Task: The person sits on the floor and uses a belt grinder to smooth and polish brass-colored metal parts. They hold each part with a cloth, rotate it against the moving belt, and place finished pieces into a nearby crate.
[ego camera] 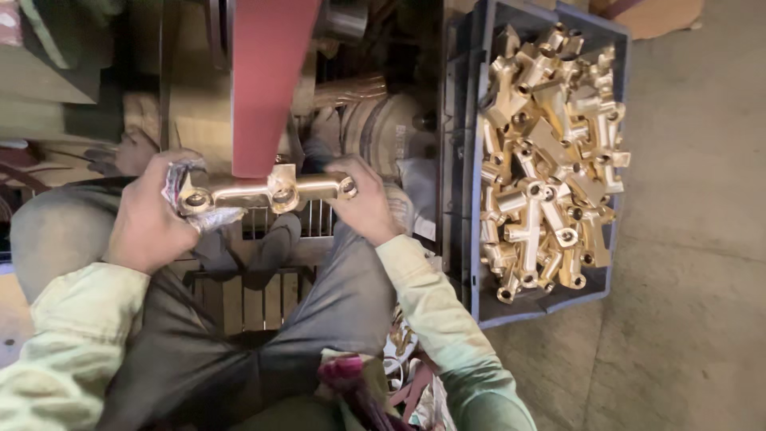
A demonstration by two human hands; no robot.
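Brass fitting [271, 191] held level at lower end of red sanding belt [267, 80], long axis running left to right, open ports facing up toward camera. Left hand [148, 215] clenched around left end through scrap of cloth [199, 215]. Right hand [363, 203] fingers pinch right end. Blue crate [467, 199] heaped with similar brass fittings [550, 160] stands on floor at right.

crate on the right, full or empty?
Full. The grey-blue crate is heaped with brass fittings nearly to its rim; no bare floor of the crate shows between them.
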